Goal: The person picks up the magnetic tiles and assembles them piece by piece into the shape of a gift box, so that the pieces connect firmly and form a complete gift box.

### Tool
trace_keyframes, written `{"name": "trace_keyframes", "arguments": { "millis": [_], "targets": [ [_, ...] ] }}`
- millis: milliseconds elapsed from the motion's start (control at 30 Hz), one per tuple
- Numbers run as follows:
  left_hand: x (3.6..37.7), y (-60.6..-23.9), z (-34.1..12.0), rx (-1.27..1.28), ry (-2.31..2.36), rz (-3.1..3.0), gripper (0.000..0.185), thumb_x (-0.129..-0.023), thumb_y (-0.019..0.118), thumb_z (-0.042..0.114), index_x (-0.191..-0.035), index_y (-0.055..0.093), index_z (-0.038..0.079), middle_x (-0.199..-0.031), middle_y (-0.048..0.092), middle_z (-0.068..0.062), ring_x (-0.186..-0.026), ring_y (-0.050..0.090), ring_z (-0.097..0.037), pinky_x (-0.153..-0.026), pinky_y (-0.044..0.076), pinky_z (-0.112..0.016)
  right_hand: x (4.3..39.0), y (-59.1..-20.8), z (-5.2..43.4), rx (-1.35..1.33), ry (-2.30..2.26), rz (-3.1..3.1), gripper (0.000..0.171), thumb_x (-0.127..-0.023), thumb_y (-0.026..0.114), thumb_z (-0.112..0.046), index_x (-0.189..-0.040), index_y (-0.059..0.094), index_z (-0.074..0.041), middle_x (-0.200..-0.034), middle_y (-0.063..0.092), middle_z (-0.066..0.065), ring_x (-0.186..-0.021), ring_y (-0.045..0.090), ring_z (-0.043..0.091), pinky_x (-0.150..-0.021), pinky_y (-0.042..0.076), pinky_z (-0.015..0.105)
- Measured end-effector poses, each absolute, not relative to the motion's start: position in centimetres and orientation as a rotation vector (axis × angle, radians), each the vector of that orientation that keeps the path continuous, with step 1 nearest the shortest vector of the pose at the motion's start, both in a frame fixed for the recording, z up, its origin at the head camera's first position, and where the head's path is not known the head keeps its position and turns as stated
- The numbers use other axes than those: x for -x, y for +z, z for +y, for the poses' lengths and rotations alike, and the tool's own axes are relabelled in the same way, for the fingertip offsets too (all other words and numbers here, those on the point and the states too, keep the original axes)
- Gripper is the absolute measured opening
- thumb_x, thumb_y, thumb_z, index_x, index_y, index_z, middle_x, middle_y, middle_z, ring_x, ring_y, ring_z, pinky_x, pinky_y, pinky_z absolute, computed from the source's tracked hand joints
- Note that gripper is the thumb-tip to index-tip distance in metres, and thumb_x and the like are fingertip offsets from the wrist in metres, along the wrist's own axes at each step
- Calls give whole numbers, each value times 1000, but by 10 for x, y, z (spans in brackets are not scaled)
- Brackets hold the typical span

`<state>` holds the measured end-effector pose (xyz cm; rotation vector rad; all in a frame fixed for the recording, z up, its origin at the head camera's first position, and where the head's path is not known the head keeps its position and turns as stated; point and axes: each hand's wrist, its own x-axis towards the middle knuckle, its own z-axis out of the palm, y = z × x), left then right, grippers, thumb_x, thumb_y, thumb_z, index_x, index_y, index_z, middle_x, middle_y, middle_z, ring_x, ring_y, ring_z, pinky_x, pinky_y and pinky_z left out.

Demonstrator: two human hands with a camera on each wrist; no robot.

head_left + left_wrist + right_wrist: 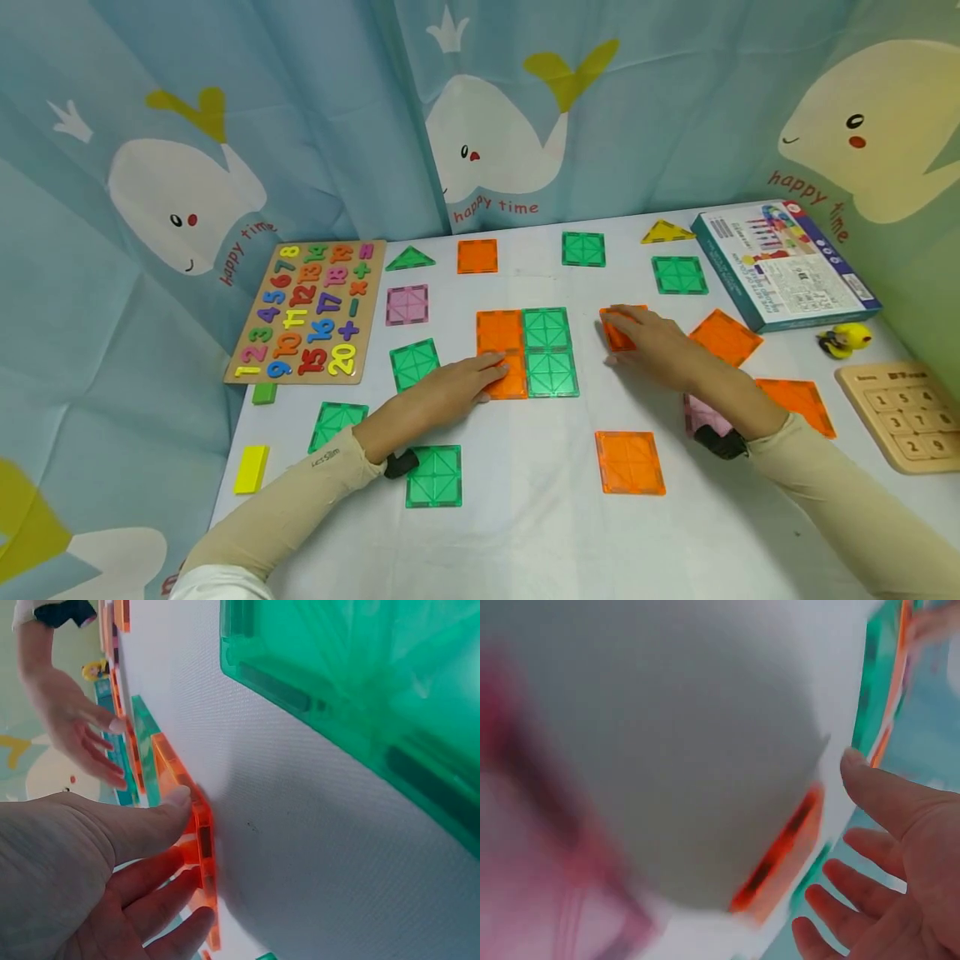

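A two-by-two square of magnetic tiles lies flat mid-table: an upper orange tile [498,329] and a lower orange tile [514,385] on the left, an upper green tile [547,329] and a lower green tile [552,372] on the right. My left hand [457,385] rests on the orange pair, its thumb and fingertips touching the orange edge [204,832] in the left wrist view. To the right, my right hand [651,346] reaches over a separate orange tile [617,335]. The right wrist view shows its fingers spread beside that tile [780,859], apparently not gripping it.
Loose tiles lie around, including a green tile [433,477], an orange tile [630,462] and a pink tile [407,305]. A number board [367,317] stands back left. At right are a box [806,267], a yellow figurine [845,339] and a wooden number board [903,417].
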<state>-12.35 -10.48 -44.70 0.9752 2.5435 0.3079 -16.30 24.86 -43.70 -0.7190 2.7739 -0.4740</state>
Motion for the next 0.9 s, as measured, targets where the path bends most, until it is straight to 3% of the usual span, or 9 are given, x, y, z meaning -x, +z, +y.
{"name": "trace_keyframes", "arguments": {
  "millis": [133,333,567,900],
  "targets": [
    [124,-447,-105,-976,313,2553,55,-110,57,21,-162,42,11,-173,31,-7,-156,37,-28,-122,40,-43,184,-437,272,569,-449,2746,77,-97,79,-27,-157,42,3,-158,38,33,-141,38,56,-115,34,76],
    [124,-446,-106,-985,323,2544,55,-111,56,22,-162,42,10,-173,31,-7,-158,35,-27,-123,39,-43,202,-442,278,552,-391,2742,81,-92,84,-34,-152,48,7,-150,44,37,-134,41,55,-113,42,70],
    [124,-448,-106,-985,326,2554,55,-110,57,22,-162,43,10,-172,32,-7,-157,36,-27,-123,40,-43,206,-445,254,646,-428,2779,76,-91,86,-31,-147,54,8,-144,49,35,-127,48,52,-109,45,68],
    [124,-446,-106,-974,356,2542,55,-110,57,21,-162,42,10,-173,31,-6,-157,35,-27,-124,39,-43,199,-445,233,651,-428,2777,81,-92,84,-36,-152,50,6,-149,46,33,-133,44,53,-104,43,69]
  ]
}}
